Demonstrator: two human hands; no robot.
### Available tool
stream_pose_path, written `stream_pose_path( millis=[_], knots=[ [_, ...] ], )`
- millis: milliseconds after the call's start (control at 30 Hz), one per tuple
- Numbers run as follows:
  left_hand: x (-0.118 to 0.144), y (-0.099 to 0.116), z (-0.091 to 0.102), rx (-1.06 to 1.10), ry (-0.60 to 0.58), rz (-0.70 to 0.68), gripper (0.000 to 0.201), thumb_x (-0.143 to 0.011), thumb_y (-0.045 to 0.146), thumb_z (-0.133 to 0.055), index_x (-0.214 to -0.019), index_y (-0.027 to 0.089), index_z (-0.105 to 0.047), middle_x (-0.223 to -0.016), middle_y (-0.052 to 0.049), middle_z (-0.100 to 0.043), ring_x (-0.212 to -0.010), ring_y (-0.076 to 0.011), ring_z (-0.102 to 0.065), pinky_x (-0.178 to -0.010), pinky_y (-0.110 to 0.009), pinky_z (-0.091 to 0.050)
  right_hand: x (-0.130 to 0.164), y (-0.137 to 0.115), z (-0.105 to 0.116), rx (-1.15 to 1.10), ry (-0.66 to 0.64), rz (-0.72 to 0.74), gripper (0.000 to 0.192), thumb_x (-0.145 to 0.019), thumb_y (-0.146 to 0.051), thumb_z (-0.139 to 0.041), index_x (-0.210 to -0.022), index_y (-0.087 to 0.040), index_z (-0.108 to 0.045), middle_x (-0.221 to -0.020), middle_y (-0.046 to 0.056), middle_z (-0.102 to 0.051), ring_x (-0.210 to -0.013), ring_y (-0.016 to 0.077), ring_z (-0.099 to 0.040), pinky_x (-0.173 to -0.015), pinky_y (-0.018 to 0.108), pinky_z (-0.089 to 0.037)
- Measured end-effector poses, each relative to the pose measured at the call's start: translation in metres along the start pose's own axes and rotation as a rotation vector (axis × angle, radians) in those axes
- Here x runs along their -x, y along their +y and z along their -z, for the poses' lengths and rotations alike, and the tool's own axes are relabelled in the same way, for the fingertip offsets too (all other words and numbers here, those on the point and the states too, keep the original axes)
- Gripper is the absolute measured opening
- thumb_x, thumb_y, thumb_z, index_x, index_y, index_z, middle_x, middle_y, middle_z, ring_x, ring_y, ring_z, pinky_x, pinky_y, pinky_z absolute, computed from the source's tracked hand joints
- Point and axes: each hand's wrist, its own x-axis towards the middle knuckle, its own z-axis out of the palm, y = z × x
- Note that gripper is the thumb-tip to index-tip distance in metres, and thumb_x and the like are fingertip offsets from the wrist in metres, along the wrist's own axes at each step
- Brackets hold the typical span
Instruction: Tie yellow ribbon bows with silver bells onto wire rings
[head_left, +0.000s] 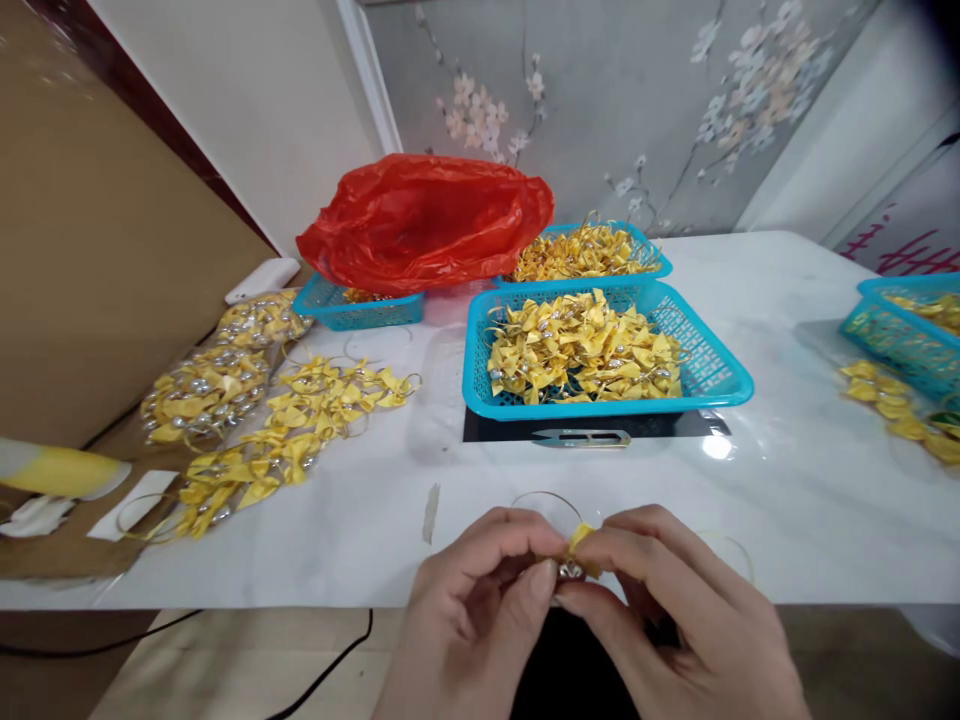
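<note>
Between my fingertips, over the table's front edge, is a small yellow ribbon piece with silvery beads [571, 569]. My left hand [487, 590] pinches it from the left, thumb and forefinger together. My right hand [667, 590] grips the same piece from the right with thumb and forefinger. A thin golden wire [551, 493] loops up behind the fingers and seems to belong to it. The fingers hide much of the piece. Beyond my hands, thread snips [581, 438] lie before a blue basket [600, 411] heaped with similar yellow pieces.
Loose yellow ribbon pieces [292, 425] and filled clear bags [206, 390] lie at the left. A red plastic bag [352, 235] rests over a small blue basket [375, 315]. Another blue basket [660, 265] stands behind, and one [892, 330] at the far right beside yellow discs [892, 402].
</note>
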Motion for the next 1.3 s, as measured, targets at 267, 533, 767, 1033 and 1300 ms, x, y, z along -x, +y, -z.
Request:
stream_pose_path(
  millis=[267, 533, 767, 1033, 1300],
  knots=[
    [-0.004, -0.007, 0.005, 0.254, -0.068, 0.232, 0.006, -0.082, 0.022, -0.078, -0.087, 0.021, -0.076, -0.081, 0.001, -0.069, -0.078, -0.0112, -0.060, -0.073, -0.018, -0.047, -0.003, 0.004, 0.015, -0.060, -0.132, -0.018, 0.024, -0.085, -0.019, -0.070, -0.106, -0.027, -0.061, -0.087, -0.002, -0.059, -0.055, 0.0080, -0.055, -0.051, 0.016, -0.053],
    [-0.007, -0.005, 0.003, 0.492, -0.002, 0.327, 0.017, -0.068, 0.021, -0.089, -0.082, 0.018, -0.079, -0.075, 0.001, -0.072, -0.069, -0.0080, -0.063, -0.066, -0.014, -0.052, 0.003, 0.014, 0.018, -0.303, -0.044, -0.218, 0.034, -0.100, -0.013, -0.045, -0.125, -0.034, -0.053, -0.083, -0.005, -0.063, -0.058, 0.0056, -0.060, -0.056, 0.013, -0.051],
    [-0.009, -0.009, 0.001, 0.828, 0.161, 0.548, 0.031, -0.049, 0.008, -0.096, -0.074, 0.014, -0.081, -0.077, -0.005, -0.079, -0.066, -0.0125, -0.074, -0.063, -0.014, -0.061, 0.002, 0.013, 0.006, -0.261, -0.094, -0.139, 0.017, -0.096, -0.014, -0.054, -0.087, -0.023, -0.065, -0.080, -0.001, -0.062, -0.067, 0.0094, -0.062, -0.059, 0.016, -0.052],
    [-0.011, -0.004, -0.003, 1.143, 0.415, 0.700, 0.053, -0.098, -0.005, -0.029, -0.079, 0.005, -0.077, -0.076, -0.018, -0.078, -0.058, -0.0117, -0.075, -0.055, -0.012, -0.059, -0.012, 0.001, -0.001, -0.157, 0.010, 0.050, 0.028, -0.091, -0.001, -0.052, -0.106, -0.016, -0.071, -0.080, 0.002, -0.054, -0.065, 0.0086, -0.058, -0.054, 0.015, -0.051],
    [-0.012, 0.003, -0.005, 1.343, 0.528, 0.747, 0.055, -0.107, 0.015, -0.019, -0.091, 0.003, -0.070, -0.075, -0.017, -0.075, -0.057, -0.0096, -0.074, -0.057, -0.008, -0.058, -0.022, -0.011, -0.008, -0.124, 0.075, 0.062, 0.020, -0.093, -0.004, -0.052, -0.099, -0.009, -0.071, -0.078, 0.007, -0.057, -0.066, 0.0125, -0.061, -0.058, 0.022, -0.056]
  ],
)
